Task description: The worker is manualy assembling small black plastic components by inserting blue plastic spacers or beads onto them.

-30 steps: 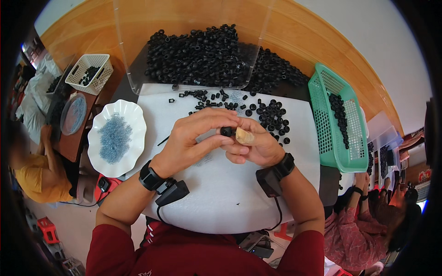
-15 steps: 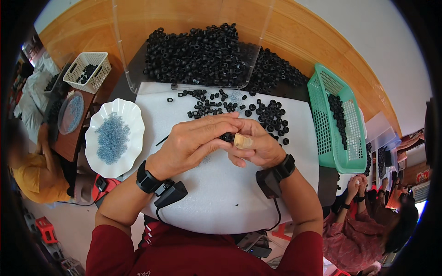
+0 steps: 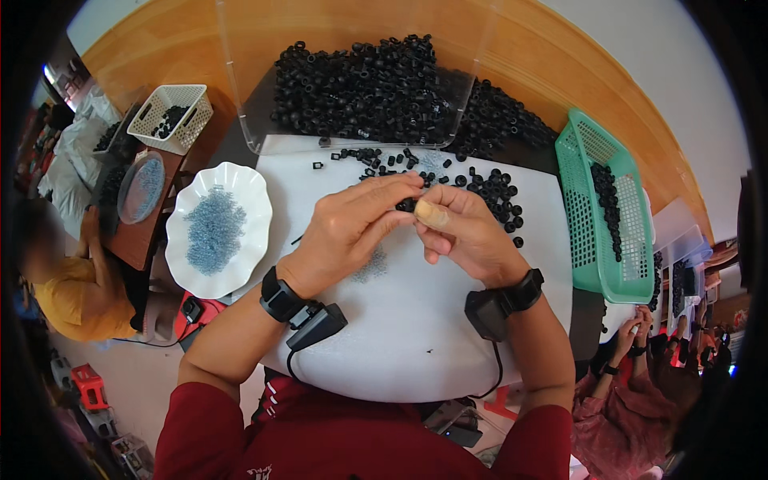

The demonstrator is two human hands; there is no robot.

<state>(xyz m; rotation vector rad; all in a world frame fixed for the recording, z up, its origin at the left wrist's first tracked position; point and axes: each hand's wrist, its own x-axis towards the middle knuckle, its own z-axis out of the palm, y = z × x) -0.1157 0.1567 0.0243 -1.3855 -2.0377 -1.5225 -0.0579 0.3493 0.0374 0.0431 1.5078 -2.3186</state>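
Both my hands meet over the white foam sheet (image 3: 384, 336), at its far half. Between the fingertips of my left hand (image 3: 340, 232) and the taped thumb of my right hand (image 3: 472, 232) is a small black plastic piece (image 3: 406, 205). Both hands are closed on it, and fingers hide most of its shape. Loose black square-holed pieces (image 3: 368, 155) lie just beyond my left fingers. Rounded black caps (image 3: 504, 192) are scattered beyond my right hand. Below my hands is a little patch of tiny bluish, spring-like bits (image 3: 372, 266).
To the left stands a scalloped white dish (image 3: 260, 216) heaped with the same bluish bits. A clear bin (image 3: 352, 142) full of black pieces is at the back. A green basket (image 3: 588, 240) stands right. Other people sit at both sides; cables trail from my wrist devices.
The whole scene has shifted slightly right in view. My hands stay together at the black piece; my right fingers have loosened a little and the bluish patch below shows more.
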